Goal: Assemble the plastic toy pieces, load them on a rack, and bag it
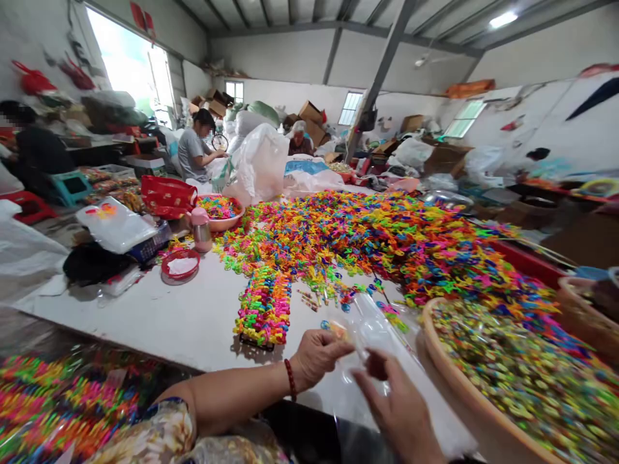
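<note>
My left hand, with a red bead bracelet at the wrist, is closed in a pinch on the edge of a clear plastic bag. A small blurred orange-and-blue piece shows just above those fingers; whether it is inside the bag I cannot tell. My right hand curls thumb and forefinger at the bag's other side, slightly smeared by motion. Beyond my right hand lies a stack of clear bags. Left of the hands, bright plastic pieces stand in tight rows in a dark holder.
A large heap of colourful plastic pieces covers the table's far side. An orange tub of small pieces stands right. A red basket and pink thermos sit left. Co-workers are seated beyond.
</note>
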The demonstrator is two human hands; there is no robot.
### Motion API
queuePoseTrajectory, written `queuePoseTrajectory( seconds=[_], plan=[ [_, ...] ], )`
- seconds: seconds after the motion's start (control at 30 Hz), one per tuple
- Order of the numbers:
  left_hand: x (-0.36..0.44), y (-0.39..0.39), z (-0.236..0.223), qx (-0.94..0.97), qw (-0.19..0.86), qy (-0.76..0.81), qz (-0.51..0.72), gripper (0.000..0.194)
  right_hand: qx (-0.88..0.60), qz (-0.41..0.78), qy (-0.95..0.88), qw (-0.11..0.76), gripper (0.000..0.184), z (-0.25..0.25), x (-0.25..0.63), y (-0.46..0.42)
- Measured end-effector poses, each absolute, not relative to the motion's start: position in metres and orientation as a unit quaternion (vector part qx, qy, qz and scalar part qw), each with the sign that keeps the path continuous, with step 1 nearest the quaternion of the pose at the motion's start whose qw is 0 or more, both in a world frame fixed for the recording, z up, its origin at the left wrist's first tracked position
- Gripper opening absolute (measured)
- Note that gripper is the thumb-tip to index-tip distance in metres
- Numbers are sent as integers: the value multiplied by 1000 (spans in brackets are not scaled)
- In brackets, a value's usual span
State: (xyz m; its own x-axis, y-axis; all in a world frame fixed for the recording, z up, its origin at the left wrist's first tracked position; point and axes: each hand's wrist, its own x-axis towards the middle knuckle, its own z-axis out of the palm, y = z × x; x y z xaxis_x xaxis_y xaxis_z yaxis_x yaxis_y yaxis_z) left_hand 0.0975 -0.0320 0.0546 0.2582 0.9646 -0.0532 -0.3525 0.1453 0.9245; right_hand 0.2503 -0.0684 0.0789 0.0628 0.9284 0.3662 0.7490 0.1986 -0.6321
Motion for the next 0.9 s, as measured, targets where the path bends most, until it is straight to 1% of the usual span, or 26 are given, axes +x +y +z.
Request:
queuePoseTrajectory(
  seconds=[0.07,0.1,0.2,0.27,0.33,0.4,0.43,0.47,0.5,0.53,0.57,0.63,0.67,0.7,0.77,0.8,0.83,0.9],
  plan=[
    [93,-37,55,456,677,319,482,67,-611,254,-647,379,49,71,224,-83],
    [90,-39,54,470,675,308,478,69,-603,310,-624,389,45,68,215,-87],
    [76,-40,46,537,619,341,459,73,-571,436,-545,432,38,61,209,-90],
    [61,-40,43,608,549,406,405,67,-568,473,-504,446,39,58,219,-86],
    [45,-42,44,687,447,477,318,52,-592,461,-477,459,43,58,233,-80],
    [31,-46,51,744,327,521,262,30,-624,395,-479,474,46,59,240,-75],
    [26,-48,56,763,280,521,261,38,-634,352,-500,474,46,60,240,-74],
    [23,-49,61,778,249,508,274,59,-634,312,-536,462,44,61,236,-73],
    [22,-48,66,790,230,488,292,75,-624,277,-583,441,40,63,230,-73],
    [21,-44,69,799,219,470,304,79,-604,246,-636,413,34,64,222,-72],
    [21,-39,72,807,210,460,304,70,-577,215,-689,383,29,65,212,-72],
    [20,-21,75,812,188,473,286,36,-521,126,-778,328,23,65,195,-68],
    [18,-11,75,806,172,491,282,24,-504,60,-806,304,22,64,189,-64],
    [15,1,75,796,153,510,288,19,-498,-15,-820,282,22,64,184,-58],
    [4,25,77,767,114,542,324,21,-513,-155,-814,224,27,66,182,-38],
    [-3,37,78,750,98,553,349,23,-529,-205,-801,191,29,69,183,-25],
    [-10,48,81,733,89,560,375,25,-548,-236,-786,160,29,74,185,-10],
    [-24,72,86,696,101,566,430,24,-594,-241,-759,116,25,88,189,25]
  ],
)
